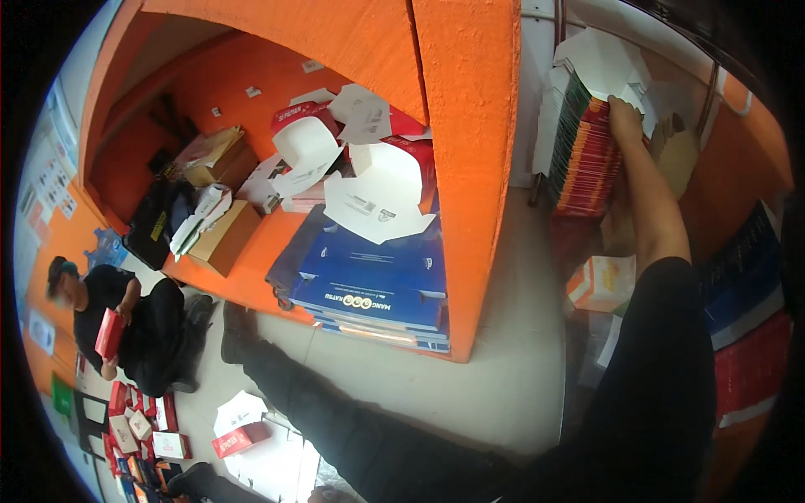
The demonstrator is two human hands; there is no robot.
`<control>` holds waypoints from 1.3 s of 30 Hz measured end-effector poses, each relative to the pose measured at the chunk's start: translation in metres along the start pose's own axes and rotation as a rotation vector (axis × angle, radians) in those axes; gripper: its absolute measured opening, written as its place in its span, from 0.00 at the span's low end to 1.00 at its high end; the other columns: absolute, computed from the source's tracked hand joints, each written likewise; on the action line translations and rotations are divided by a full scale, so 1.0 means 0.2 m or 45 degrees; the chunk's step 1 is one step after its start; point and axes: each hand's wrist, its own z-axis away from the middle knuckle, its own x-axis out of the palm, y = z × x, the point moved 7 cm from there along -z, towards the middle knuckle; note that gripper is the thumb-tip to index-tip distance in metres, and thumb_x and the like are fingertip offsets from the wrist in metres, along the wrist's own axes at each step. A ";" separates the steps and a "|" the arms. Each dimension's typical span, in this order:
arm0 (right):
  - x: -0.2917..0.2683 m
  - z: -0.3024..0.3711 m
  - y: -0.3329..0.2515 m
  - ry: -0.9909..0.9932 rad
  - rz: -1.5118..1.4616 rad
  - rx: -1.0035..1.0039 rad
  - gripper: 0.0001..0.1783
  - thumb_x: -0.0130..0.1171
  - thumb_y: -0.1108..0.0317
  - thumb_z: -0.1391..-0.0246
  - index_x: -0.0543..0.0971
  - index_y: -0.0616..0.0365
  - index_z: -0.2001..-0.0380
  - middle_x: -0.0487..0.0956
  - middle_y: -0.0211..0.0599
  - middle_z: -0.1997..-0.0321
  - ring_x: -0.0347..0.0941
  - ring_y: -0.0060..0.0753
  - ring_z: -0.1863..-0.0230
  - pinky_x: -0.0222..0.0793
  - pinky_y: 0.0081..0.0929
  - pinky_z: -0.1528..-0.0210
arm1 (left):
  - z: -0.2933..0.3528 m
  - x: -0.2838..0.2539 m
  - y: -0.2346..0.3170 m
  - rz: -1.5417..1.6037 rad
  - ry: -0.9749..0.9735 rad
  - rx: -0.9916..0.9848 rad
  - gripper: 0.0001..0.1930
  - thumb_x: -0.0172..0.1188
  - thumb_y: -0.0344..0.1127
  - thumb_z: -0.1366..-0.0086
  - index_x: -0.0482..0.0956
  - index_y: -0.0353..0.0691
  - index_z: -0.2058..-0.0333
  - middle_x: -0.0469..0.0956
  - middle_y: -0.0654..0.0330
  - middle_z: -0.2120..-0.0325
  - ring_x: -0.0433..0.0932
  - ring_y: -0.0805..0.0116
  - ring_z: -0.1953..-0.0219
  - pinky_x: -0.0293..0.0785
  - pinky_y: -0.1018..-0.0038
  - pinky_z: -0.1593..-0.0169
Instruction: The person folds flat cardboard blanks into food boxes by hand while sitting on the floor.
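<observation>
The right hand is touching the tall stack of flat red boxes beside the orange shelf, and I can't tell if it's pinching one, so going gently should be keeping everything neat.

Right hand touches carton stack, far right. Left: co-worker holds red box. Blue boxes between.

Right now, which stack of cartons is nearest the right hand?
The red-and-green stack, right of the orange shelf; the right hand is at its top edge, away from the blue stack on that shelf.
</observation>
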 end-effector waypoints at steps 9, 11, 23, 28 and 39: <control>-0.12 0.08 -0.29 -0.102 -0.201 -0.020 0.22 0.63 0.57 0.42 0.75 0.50 0.47 0.74 0.38 0.38 0.68 0.46 0.35 0.48 0.69 0.32 | -0.02 0.03 -0.08 0.014 0.053 0.048 0.18 0.61 0.41 0.34 0.79 0.39 0.49 0.82 0.43 0.56 0.80 0.46 0.50 0.76 0.59 0.45; -0.14 0.08 -0.31 -0.186 -0.253 0.024 0.27 0.67 0.56 0.46 0.73 0.49 0.45 0.75 0.38 0.39 0.70 0.47 0.36 0.50 0.70 0.34 | -0.01 0.03 -0.09 0.030 0.047 0.056 0.19 0.61 0.42 0.34 0.78 0.38 0.49 0.82 0.43 0.55 0.80 0.46 0.49 0.76 0.59 0.45; 0.17 -0.09 -0.19 -0.185 -1.400 0.162 0.28 0.53 0.57 0.35 0.69 0.49 0.33 0.71 0.48 0.35 0.68 0.50 0.35 0.65 0.44 0.36 | 0.07 -0.10 0.24 -0.174 0.027 0.137 0.20 0.67 0.51 0.42 0.84 0.45 0.57 0.85 0.47 0.62 0.83 0.48 0.56 0.79 0.60 0.49; 0.42 -0.20 0.22 0.162 -0.626 -0.114 0.37 0.43 0.40 0.36 0.63 0.47 0.30 0.65 0.37 0.28 0.56 0.42 0.27 0.43 0.45 0.27 | -0.04 -0.04 0.23 -0.316 -0.079 0.067 0.27 0.63 0.55 0.42 0.82 0.42 0.50 0.79 0.42 0.50 0.78 0.46 0.47 0.75 0.58 0.42; 0.58 -0.23 0.45 0.196 -0.325 0.047 0.37 0.44 0.41 0.35 0.59 0.46 0.28 0.60 0.41 0.25 0.54 0.50 0.25 0.36 0.57 0.26 | -0.02 -0.09 0.32 -0.093 -0.074 -0.154 0.22 0.55 0.49 0.38 0.83 0.42 0.52 0.77 0.44 0.48 0.75 0.45 0.43 0.71 0.56 0.39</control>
